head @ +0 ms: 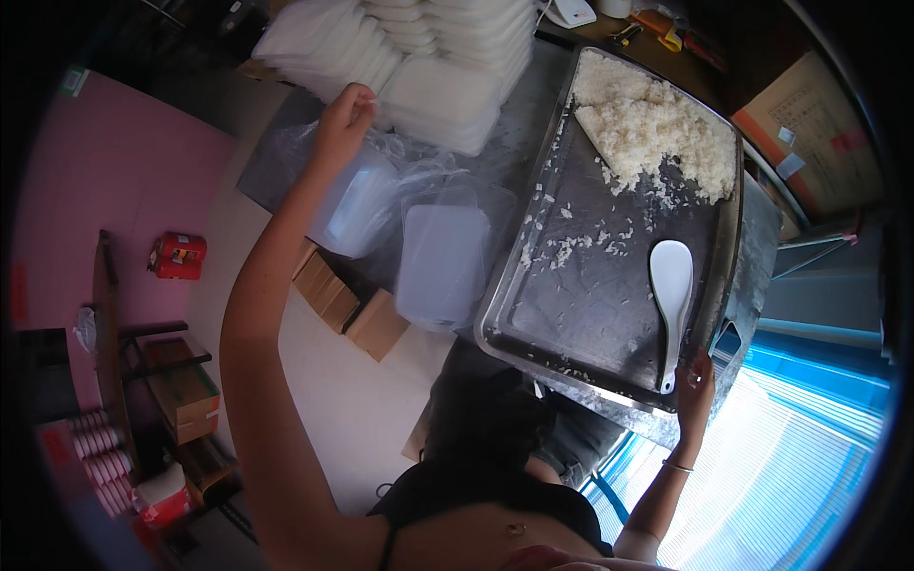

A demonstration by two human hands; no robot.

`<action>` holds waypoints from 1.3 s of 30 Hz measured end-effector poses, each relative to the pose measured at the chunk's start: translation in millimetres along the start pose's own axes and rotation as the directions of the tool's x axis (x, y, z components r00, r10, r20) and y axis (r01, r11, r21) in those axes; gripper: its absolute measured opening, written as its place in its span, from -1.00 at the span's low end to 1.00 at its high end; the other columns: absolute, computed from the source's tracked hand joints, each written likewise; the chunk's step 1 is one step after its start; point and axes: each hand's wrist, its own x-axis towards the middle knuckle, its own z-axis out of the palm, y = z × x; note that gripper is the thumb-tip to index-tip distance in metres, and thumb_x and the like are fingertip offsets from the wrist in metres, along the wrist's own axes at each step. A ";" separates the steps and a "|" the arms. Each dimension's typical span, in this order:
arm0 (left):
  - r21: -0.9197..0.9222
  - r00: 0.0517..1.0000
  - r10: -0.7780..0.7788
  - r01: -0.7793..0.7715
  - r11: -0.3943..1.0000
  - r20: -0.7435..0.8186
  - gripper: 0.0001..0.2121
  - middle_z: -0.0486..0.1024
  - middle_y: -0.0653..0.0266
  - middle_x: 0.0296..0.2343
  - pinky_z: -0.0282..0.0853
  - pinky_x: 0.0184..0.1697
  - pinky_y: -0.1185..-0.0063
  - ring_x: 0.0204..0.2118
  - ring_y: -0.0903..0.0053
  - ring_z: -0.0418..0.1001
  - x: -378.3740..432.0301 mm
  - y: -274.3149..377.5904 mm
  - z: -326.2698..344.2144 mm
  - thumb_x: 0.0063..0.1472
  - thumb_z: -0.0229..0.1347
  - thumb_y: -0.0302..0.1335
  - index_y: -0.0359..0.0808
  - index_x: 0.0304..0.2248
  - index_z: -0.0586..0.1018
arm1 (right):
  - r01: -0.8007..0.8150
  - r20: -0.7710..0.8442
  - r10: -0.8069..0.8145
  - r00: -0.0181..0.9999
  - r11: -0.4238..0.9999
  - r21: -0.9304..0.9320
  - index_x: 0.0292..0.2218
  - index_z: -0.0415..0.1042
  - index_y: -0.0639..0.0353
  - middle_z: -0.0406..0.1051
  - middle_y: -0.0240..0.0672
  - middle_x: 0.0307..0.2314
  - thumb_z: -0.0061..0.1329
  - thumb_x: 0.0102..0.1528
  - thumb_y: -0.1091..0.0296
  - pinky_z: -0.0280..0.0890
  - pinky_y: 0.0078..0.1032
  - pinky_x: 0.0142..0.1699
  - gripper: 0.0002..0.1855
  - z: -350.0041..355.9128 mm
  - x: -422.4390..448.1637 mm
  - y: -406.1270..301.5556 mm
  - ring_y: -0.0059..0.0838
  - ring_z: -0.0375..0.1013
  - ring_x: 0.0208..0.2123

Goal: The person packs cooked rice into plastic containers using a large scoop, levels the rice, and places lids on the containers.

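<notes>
My left hand (pixel 346 121) reaches up to the tall stacks of clear plastic food boxes (pixel 446 93), which look filled with something white. Its bent fingertips meet a box corner; whether they pinch it is unclear. Below it lie stacked clear plastic boxes or lids in a thin plastic bag (pixel 360 200), with another clear stack (pixel 443 264) beside them. At the near right corner of a steel tray (pixel 543 300) is my right hand (pixel 698 378), close to the handle of a white rice paddle (pixel 671 275). Cooked rice (pixel 653 135) is heaped at the tray's far end.
The tray rests on a metal-topped table (pixel 757 243). Cardboard pieces (pixel 375 325) jut out beneath the clear boxes. A carton (pixel 814 135) stands beyond the tray at right. Yellow-handled tools (pixel 670 39) lie at the back. Red cans (pixel 180 255) sit far left.
</notes>
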 end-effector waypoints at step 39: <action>-0.831 0.802 -0.307 0.554 0.062 0.512 -0.22 -0.04 0.09 0.06 -0.03 0.01 0.26 0.10 0.26 -0.06 -144.6 95.9 106.0 -0.06 -0.25 0.15 -0.19 0.08 0.02 | -0.473 0.504 0.114 0.856 0.563 0.677 -0.22 0.21 0.37 0.32 -0.29 -0.68 -0.26 0.07 0.41 0.12 -0.71 -0.62 -0.75 17.5 45.6 -68.1 -0.60 0.26 -0.73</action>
